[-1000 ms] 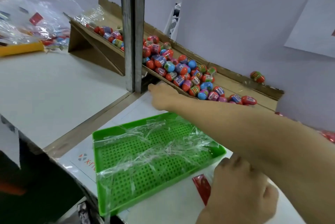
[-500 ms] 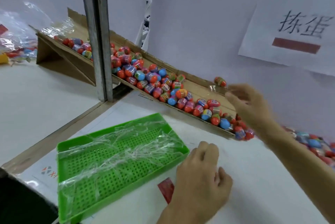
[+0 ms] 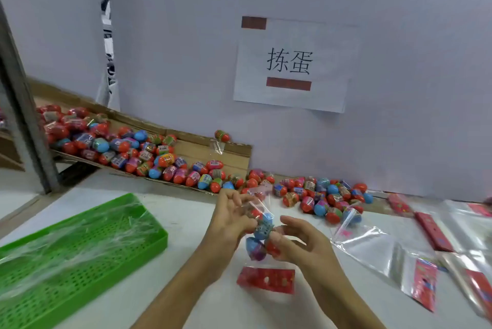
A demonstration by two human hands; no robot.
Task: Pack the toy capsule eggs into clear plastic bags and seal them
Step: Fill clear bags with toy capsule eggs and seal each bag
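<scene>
Both hands meet above the counter (image 3: 186,222), holding one clear bag (image 3: 259,224) with several capsule eggs inside. Left hand (image 3: 230,218): fingers curled round the bag's upper part. Right hand (image 3: 298,242): fingertips pinch its lower part, by a red egg. Red header card (image 3: 266,279) lies on the counter just below. Loose eggs (image 3: 322,195) heaped beyond, more on cardboard ramp (image 3: 191,150). Green tray (image 3: 80,254) at left.

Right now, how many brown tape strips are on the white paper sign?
2. One brown tape strip sits at the white paper sign's top left corner, the other below its black characters. None seems hidden.
</scene>
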